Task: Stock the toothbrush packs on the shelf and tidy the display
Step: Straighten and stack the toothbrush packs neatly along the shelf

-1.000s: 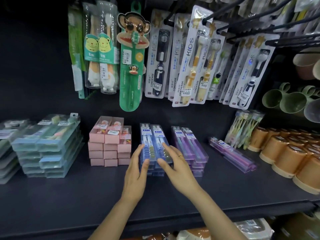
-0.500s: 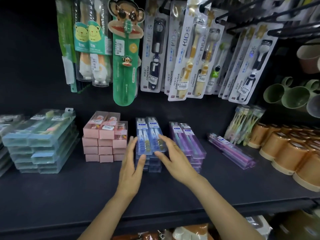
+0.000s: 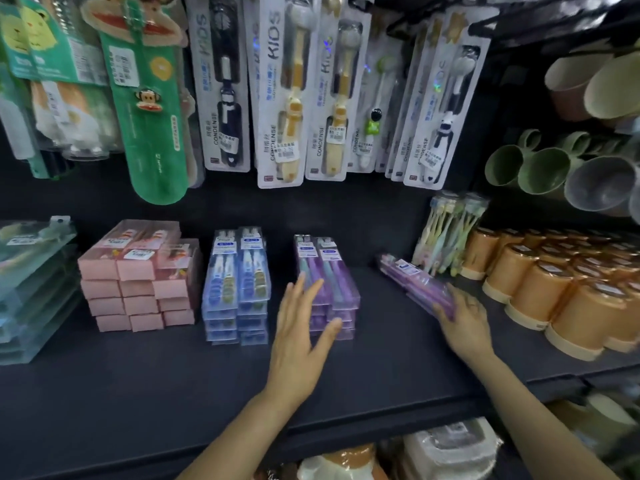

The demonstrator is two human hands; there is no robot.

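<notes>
Orange cups [image 3: 540, 289] crowd the right end; green mugs [image 3: 526, 168] hang above them, tan cups [image 3: 588, 84] higher.

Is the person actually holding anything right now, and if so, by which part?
The right hand takes the loose purple toothbrush pack by its near end; whether its fingers wrap it cannot be told. The left hand is open by the purple stack, gripping nothing.

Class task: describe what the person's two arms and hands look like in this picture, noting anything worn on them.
Both forearms are bare, with no sleeves, gloves or watch in view. The right hand wears a thin ring on one finger. The left hand shows no ring or other jewellery from this view.
</notes>
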